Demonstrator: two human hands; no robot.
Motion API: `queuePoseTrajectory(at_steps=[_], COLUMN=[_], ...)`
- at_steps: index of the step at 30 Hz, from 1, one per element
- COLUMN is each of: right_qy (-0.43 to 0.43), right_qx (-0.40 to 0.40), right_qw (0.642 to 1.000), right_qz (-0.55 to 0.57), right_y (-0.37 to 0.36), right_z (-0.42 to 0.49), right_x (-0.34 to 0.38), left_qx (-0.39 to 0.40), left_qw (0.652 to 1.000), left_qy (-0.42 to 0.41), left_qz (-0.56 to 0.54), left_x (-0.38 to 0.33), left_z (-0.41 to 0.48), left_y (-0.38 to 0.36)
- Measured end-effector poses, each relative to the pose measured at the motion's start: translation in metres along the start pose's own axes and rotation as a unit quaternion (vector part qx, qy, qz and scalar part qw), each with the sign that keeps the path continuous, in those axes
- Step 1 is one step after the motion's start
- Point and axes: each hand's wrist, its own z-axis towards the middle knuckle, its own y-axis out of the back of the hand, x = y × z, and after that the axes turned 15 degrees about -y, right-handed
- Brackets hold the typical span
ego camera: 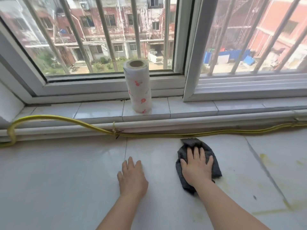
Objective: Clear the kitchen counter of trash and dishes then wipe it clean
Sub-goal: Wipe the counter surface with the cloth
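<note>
Fingers straight and spread, the right hand [196,166] presses a dark grey cloth [194,143] flat on the white bench [66,180]. At its 9 o'clock the left hand [132,177] rests flat, fingers released. Yellowish stains [265,161] lie at 3 o'clock.

Yellow hose [149,134] bounds bare counter [66,180] behind
</note>
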Motion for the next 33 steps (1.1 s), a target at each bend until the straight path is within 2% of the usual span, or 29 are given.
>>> queuePoseTrajectory(at_steps=[3, 8, 11, 13, 16, 20, 22, 25, 29, 30, 33], right_qy=[0.032, 0.166, 0.186, 0.178, 0.112, 0.017, -0.005, 0.025, 0.128, 0.136, 0.16], right_qx=[-0.002, -0.008, -0.016, -0.026, -0.042, -0.013, -0.041, -0.057, -0.025, -0.011, -0.038], right_qw=[0.999, 0.985, 0.982, 0.984, 0.993, 0.999, 0.999, 0.998, 0.991, 0.99, 0.986], right_qz=[-0.008, -0.038, 0.006, -0.009, -0.004, -0.042, -0.035, -0.02, 0.035, 0.036, 0.023], right_y=[-0.008, -0.029, -0.041, -0.045, -0.044, -0.037, -0.041, -0.046, -0.063, -0.063, -0.066], right_z=[-0.018, -0.071, -0.09, -0.093, -0.09, -0.088, -0.093, -0.12, -0.146, -0.149, -0.14], right_x=[0.006, 0.023, 0.007, -0.012, -0.048, -0.089, -0.091, -0.066, -0.03, -0.026, -0.036], left_qx=[0.005, 0.001, 0.003, 0.005, 0.007, 0.007, -0.003, -0.007, -0.006, -0.007, -0.01], left_qw=[1.0, 0.999, 1.0, 1.0, 1.0, 0.999, 0.999, 0.999, 0.999, 0.999, 0.999], left_qy=[0.015, 0.034, 0.018, 0.005, -0.023, -0.043, -0.051, -0.047, -0.037, -0.034, -0.03], left_qz=[-0.023, -0.04, -0.02, -0.012, 0.003, 0.021, 0.019, -0.007, -0.02, -0.019, -0.013], left_x=[-0.008, -0.012, -0.019, -0.024, -0.029, -0.028, -0.026, -0.022, -0.024, -0.025, -0.035], left_z=[-0.012, -0.026, -0.032, -0.037, -0.048, -0.068, -0.077, -0.086, -0.095, -0.095, -0.085], left_y=[-0.004, -0.003, -0.007, -0.013, -0.024, -0.034, -0.037, -0.036, -0.035, -0.034, -0.031])
